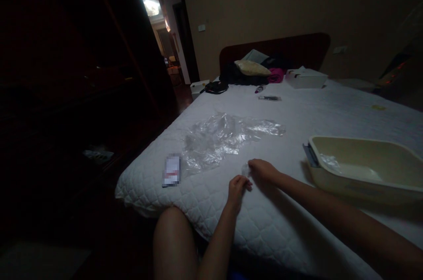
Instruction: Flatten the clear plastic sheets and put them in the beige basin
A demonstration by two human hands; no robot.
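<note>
Over the near part of the bed, my left hand [238, 186] and my right hand [262, 169] are close together with fingers closed. Between them is a small crumpled piece of clear plastic [245, 168], perhaps a bag; its exact kind is too small to make out. The right fingers pinch its upper side, and the left fingers are at its lower end. Just beyond my hands, a heap of clear plastic bags [224, 134] lies spread over the white quilted cover [205, 200].
At right stands a cream plastic basin [357, 183] with some clear plastic inside. A phone-like object [172, 169] lies at the bed's left edge. Farther back are a pen-like packet [270, 98], a white box [306, 78], a black bag [216, 87] and piled cloth.
</note>
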